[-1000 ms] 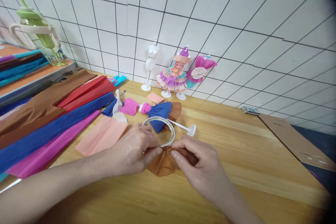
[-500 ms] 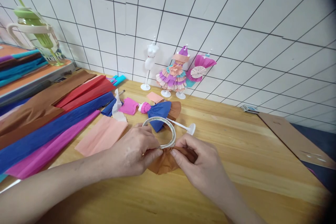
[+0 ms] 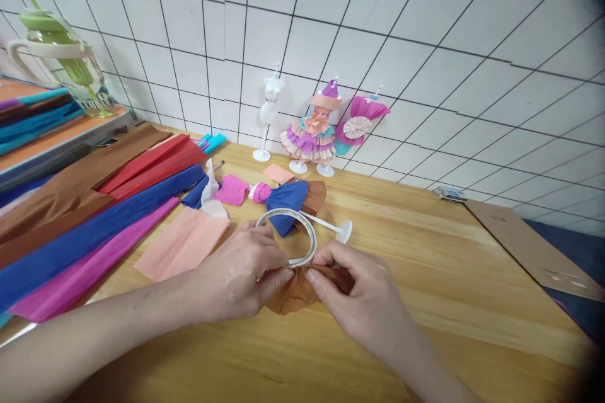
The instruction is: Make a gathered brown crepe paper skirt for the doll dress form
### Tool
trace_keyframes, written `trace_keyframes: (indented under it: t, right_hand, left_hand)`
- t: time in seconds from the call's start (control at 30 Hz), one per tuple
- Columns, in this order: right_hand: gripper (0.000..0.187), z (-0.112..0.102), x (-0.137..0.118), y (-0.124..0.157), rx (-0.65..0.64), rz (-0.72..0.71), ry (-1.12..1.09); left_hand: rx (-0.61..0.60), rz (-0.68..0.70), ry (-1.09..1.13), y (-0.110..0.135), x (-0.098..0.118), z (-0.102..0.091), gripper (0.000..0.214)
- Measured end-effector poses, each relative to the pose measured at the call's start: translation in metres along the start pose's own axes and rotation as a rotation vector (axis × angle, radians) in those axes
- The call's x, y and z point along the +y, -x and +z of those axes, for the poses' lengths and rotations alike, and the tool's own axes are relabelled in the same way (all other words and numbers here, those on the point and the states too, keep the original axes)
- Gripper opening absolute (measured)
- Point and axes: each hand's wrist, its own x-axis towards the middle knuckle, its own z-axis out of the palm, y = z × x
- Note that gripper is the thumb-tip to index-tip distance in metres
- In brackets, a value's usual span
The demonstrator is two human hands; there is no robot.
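Observation:
Between my two hands is a strip of brown crepe paper (image 3: 293,296), gathered into small pleats along its upper edge. My left hand (image 3: 246,271) is closed, thumb and fingers pinching the paper's left part. With thumb and forefinger, my right hand (image 3: 352,283) pinches the gathered edge farther right; some of the strip runs under its fingers. A roll of tape (image 3: 312,236), a thin white ring, stands tilted against the gathered edge, partly hidden by my left hand. Just beyond it lies a small white mannequin (image 3: 326,223) dressed in pink, blue (image 3: 287,195) and brown paper.
Three small mannequins stand by the tiled wall: one bare (image 3: 271,107), two in paper dresses (image 3: 312,138). Coloured crepe paper sheets (image 3: 94,233) cover the left side. A peach paper piece (image 3: 182,242) lies near my left wrist. A green-lidded bottle (image 3: 61,56) stands back left; a brown board (image 3: 534,252) lies right.
Both hands keep their pinch on the brown paper. My right fingertips have shifted very slightly left along the gathered edge; the view has tilted a little.

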Motion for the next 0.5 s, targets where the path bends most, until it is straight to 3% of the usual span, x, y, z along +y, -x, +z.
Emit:
trace_keyframes:
  t: [0.33, 0.5]
  right_hand:
    - [0.025, 0.008, -0.002, -0.001, -0.004, 0.161, -0.153]
    - [0.030, 0.012, -0.001, -0.003, 0.075, 0.129, -0.200]
  left_hand:
    - [-0.013, 0.053, -0.040, 0.001, 0.000, -0.001, 0.023]
    - [-0.046, 0.036, 0.098, -0.003, 0.002, -0.005, 0.023]
